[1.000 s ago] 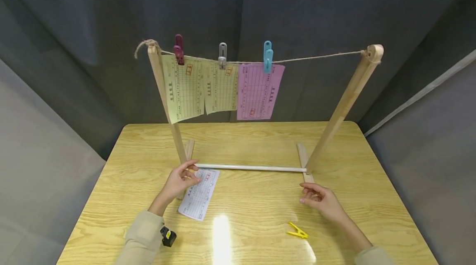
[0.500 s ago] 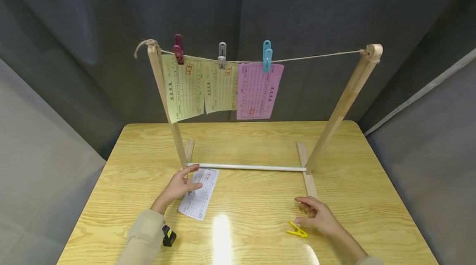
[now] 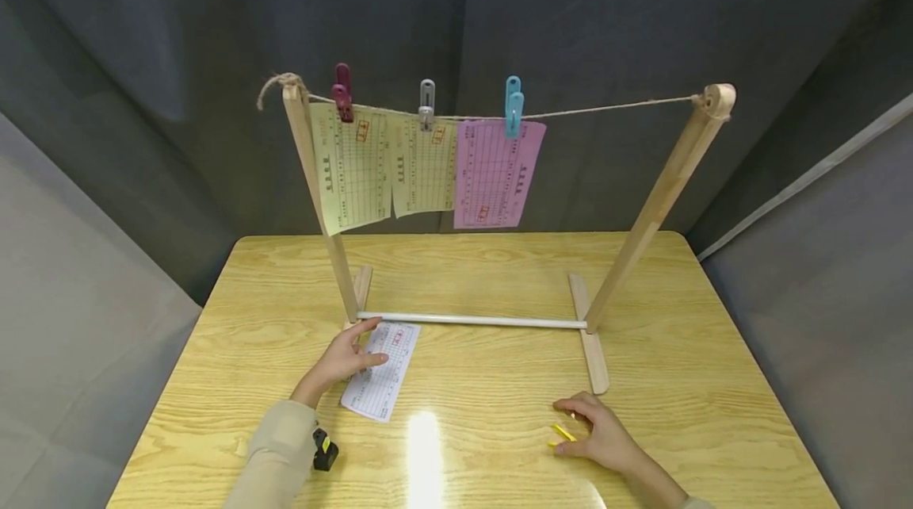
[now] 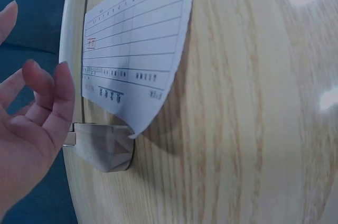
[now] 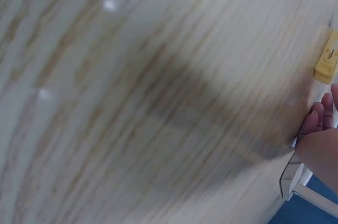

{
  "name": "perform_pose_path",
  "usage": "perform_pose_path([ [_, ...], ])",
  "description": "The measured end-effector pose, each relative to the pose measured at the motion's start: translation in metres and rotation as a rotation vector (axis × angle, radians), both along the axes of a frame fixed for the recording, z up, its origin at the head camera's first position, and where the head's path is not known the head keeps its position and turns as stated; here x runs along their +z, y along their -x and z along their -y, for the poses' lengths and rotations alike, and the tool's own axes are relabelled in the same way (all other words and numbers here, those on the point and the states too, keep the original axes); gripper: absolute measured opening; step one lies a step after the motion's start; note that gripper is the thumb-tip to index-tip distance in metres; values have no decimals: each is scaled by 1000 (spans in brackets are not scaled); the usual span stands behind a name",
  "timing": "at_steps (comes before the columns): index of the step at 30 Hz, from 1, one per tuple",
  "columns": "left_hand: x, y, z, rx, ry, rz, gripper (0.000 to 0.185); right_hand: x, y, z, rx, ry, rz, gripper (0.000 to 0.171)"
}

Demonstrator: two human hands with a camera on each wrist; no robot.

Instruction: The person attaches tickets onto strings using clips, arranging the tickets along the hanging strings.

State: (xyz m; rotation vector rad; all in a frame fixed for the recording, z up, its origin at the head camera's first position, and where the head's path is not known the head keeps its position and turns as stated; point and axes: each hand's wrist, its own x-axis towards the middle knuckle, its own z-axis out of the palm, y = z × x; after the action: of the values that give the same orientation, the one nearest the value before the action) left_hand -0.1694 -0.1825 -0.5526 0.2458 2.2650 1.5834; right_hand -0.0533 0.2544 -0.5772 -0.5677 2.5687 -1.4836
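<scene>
My left hand hovers over the left part of a white printed slip, thumb and index finger spread apart. In the left wrist view the slip lies partly on the stand's wooden foot, with one corner lifted, and the hand is beside it. At the front right, my right hand reaches around a yellow clothespin, thumb on the near side and fingers on the far side, with gaps showing between. Part of the clothespin is hidden by the hand; the right wrist view shows its end next to the fingers.
A wooden stand with a white crossbar spans the table. From its string hang two yellow slips and a pink slip, held by maroon, grey and blue clothespins. A small black object lies near the left sleeve.
My right hand has come down toward the front of the table and onto the yellow clothespin. The left hand has spread its thumb and index finger and otherwise barely moved.
</scene>
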Motion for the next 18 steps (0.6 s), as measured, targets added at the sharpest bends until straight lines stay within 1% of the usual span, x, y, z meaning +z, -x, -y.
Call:
perform_pose_path([
  [4,-2,2,-1,-8,24,-5,73,-2,0,-1,13,-32,-13,56],
  [8,-4,5,-3,-6,70,0,74,-3,0,-2,23,-65,-42,54],
  [12,-5,7,-5,-1,107,10,75,-4,1,-2,31,-91,-70,49],
  [15,-6,8,-7,9,135,17,74,-4,2,-2,49,-98,-79,46],
  [18,-8,9,-9,24,168,27,72,-3,3,-1,69,-110,-80,46],
])
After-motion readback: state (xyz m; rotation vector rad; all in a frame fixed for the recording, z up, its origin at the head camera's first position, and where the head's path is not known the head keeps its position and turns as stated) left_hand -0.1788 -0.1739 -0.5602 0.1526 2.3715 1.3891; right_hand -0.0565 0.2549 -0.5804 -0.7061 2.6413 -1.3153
